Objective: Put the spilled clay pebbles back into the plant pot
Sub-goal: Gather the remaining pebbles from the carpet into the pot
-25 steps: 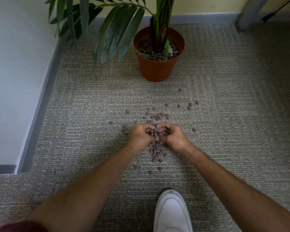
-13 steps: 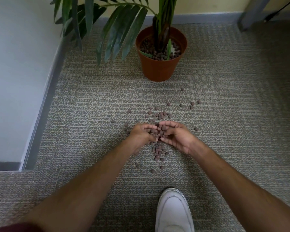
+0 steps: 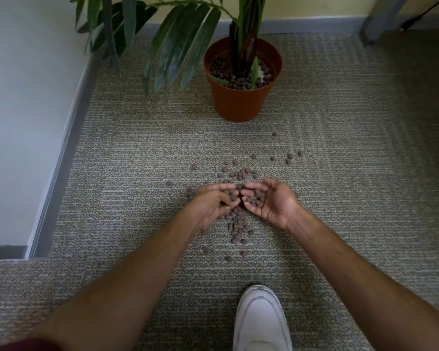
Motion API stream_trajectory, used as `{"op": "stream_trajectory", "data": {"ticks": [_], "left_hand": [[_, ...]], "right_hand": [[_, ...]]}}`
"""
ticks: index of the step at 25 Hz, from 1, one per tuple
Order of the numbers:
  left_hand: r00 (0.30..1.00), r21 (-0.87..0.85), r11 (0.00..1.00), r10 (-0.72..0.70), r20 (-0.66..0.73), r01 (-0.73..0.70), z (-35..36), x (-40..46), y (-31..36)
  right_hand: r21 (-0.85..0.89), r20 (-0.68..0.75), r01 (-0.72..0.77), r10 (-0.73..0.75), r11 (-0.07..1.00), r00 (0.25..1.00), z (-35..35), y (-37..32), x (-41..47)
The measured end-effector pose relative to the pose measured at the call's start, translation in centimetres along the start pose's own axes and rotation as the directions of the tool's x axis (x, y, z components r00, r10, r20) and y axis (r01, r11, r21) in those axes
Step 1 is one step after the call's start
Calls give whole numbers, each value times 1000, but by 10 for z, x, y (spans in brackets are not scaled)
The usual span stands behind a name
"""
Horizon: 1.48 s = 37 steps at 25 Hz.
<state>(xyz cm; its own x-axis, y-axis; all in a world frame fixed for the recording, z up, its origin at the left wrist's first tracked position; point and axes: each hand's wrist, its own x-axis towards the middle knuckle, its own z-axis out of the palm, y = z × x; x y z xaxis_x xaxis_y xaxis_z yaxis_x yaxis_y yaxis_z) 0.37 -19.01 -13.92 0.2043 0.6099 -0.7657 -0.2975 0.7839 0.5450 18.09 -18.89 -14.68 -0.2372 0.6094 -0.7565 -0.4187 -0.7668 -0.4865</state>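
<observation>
Brown clay pebbles (image 3: 237,228) lie scattered on the grey carpet, thickest under and just beyond my hands. My right hand (image 3: 271,202) is turned palm up and cupped, with a heap of pebbles resting in it. My left hand (image 3: 213,202) sits beside it, fingers curled, its fingertips against the pebbles at the right palm's edge. The terracotta plant pot (image 3: 238,105) stands farther away on the carpet, upright, with a palm plant and more pebbles inside.
A white wall with a grey skirting (image 3: 58,173) runs along the left. Long palm leaves (image 3: 178,46) hang left of the pot. My white shoe (image 3: 260,320) is at the bottom. A grey furniture leg (image 3: 380,19) stands at the far right.
Both hands were pressed together, knuckles up, over the pile. The right hand has since rolled palm up with pebbles in it, and the hands have lifted slightly off the carpet.
</observation>
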Motion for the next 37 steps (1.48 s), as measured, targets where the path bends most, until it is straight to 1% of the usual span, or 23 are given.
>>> {"op": "stream_trajectory", "data": {"ticks": [3, 5, 9, 12, 14, 18, 21, 23, 25, 27, 28, 29, 30, 31, 32, 33, 34, 35, 36, 37], "left_hand": [[1000, -58, 998, -3, 19, 5, 3, 0, 9], [999, -170, 985, 24, 30, -18, 6, 1, 20], [990, -396, 911, 140, 35, -115, 17, 8, 67], [979, -545, 820, 202, -8, -174, 34, 13, 115], [968, -591, 775, 249, -36, -222, 46, 16, 145], [949, -604, 745, 309, -61, -282, 79, 19, 186], [934, -612, 726, 354, -58, -313, 106, 17, 199], [932, -588, 746, 361, -35, -312, 117, 14, 203], [934, -541, 783, 356, -17, -308, 117, 14, 203], [935, -491, 814, 354, -8, -312, 107, 18, 201], [927, -484, 807, 373, -27, -339, 99, 20, 199], [910, -474, 791, 410, -57, -387, 90, 22, 196], [887, -430, 784, 449, -108, -449, 78, 24, 190], [858, -333, 791, 483, -176, -513, 66, 26, 180], [816, -178, 806, 512, -266, -564, 52, 26, 166], [760, 15, 815, 547, -351, -579, 38, 27, 148], [693, 229, 803, 592, -411, -550, 21, 30, 127], [638, 451, 758, 646, -420, -471, 3, 34, 104], [611, 668, 665, 692, -384, -334, -18, 40, 80], [622, 835, 525, 712, -325, -165, -39, 47, 57]], "right_hand": [[74, -81, 1, 5, 997, 997, -1, -9, 0], [122, -121, 63, -48, 991, 991, 2, -29, 1], [203, -139, 263, -238, 943, 961, 23, -103, 5], [194, -125, 401, -383, 895, 915, 57, -153, 5], [180, -115, 461, -446, 869, 887, 81, -175, 7], [98, -153, 554, -537, 827, 829, 112, -198, 23], [70, -174, 538, -521, 840, 836, 123, -202, 30], [34, -169, 527, -515, 849, 840, 122, -203, 33], [36, -153, 534, -523, 845, 838, 112, -205, 36], [63, -168, 574, -558, 817, 813, 89, -204, 36], [33, -192, 590, -575, 806, 796, 75, -196, 37], [-58, -223, 599, -595, 799, 772, 59, -182, 36], [-204, -255, 584, -619, 785, 743, 42, -164, 37], [-408, -277, 528, -652, 745, 706, 21, -142, 40], [-646, -259, 414, -694, 641, 671, -1, -121, 45], [-855, -193, 247, -721, 456, 665, -24, -102, 50], [-971, -109, 78, -713, 225, 692, -44, -85, 54], [-999, -38, -39, -686, 13, 727, -61, -73, 59], [-984, 14, -104, -649, -143, 761, -71, -65, 63], [-959, 51, -133, -615, -250, 787, -75, -59, 65]]}}
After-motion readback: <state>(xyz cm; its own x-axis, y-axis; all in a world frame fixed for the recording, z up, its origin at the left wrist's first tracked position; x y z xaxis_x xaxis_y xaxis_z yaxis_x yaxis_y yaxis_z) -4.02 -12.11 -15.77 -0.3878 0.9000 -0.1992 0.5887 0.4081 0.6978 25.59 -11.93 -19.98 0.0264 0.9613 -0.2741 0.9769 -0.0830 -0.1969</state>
